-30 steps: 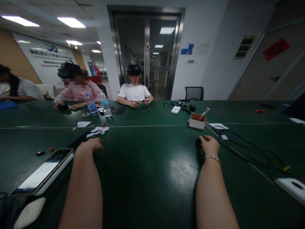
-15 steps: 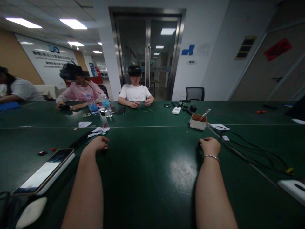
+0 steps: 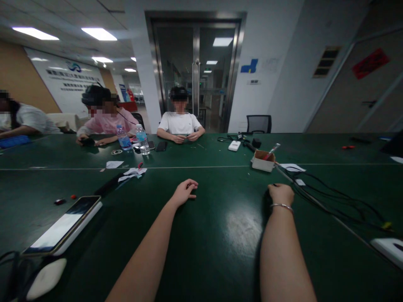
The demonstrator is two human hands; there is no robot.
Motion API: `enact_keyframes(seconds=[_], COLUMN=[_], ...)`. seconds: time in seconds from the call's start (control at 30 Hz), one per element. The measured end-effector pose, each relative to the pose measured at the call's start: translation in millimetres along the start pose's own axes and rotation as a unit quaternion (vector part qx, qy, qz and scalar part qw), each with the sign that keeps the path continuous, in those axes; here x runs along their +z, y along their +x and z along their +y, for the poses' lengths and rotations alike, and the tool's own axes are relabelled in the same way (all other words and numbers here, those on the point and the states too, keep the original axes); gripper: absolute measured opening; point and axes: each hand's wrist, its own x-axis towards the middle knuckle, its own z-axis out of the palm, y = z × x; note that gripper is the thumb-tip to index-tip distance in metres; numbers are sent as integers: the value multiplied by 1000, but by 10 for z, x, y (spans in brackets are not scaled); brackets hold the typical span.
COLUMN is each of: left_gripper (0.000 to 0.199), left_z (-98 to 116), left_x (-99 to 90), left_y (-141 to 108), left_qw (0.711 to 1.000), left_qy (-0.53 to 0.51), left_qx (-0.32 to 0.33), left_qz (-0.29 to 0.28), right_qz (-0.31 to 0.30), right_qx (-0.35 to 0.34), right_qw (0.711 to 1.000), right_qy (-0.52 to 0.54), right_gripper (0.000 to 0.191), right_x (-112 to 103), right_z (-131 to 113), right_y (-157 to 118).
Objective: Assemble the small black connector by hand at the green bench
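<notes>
My left hand [image 3: 184, 193] is over the middle of the green table [image 3: 208, 235], its fingers loosely curved and apart, with nothing visible in them. To the right, my right hand [image 3: 281, 195] is closed low at the tabletop, a metal bangle [image 3: 282, 206] round its wrist. A small dark patch shows at its fingers, too little to name. Just beyond that hand stands a small open cardboard box [image 3: 263, 164] holding a pen-like stick.
A phone [image 3: 64, 224] lies on a white block at the left, near a white mouse [image 3: 47, 279]. Black cables [image 3: 340, 199] run along the right. Paper scraps [image 3: 132, 173], two water bottles [image 3: 143, 140] and seated people [image 3: 181, 121] are farther off.
My left hand has swung right, from beside the paper scraps to the middle of the table. My right hand stays closed in nearly the same place. The view has shifted slightly.
</notes>
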Motion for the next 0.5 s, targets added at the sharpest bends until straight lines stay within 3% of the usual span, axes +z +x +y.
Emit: enact_keyframes(seconds=[0.2, 0.3, 0.37, 0.4, 0.43, 0.5], left_gripper=[25, 30, 30, 29, 28, 26], left_z=[-49, -14, 12, 24, 35, 50], left_x=[39, 31, 8, -11, -31, -67], left_y=[-24, -35, -28, -20, -13, -1], left_qw=[999, 998, 996, 992, 984, 959], left_qy=[16, 18, 70, 117, 174, 276], left_qx=[18, 13, 15, 22, 33, 52], left_qz=[-43, -61, -46, -30, -7, 35], right_qz=[-85, -93, -26, 23, 71, 111], right_qx=[24, 31, 40, 24, -16, -127], right_qw=[996, 995, 999, 999, 996, 978], right_qy=[2, 12, 22, 35, 56, 121], right_gripper=[26, 53, 86, 90, 85, 62], right_x=[-27, -118, -228, -287, -339, -390], right_z=[-4, -96, -268, -389, -527, -823], right_y=[-26, -116, -213, -266, -321, -434])
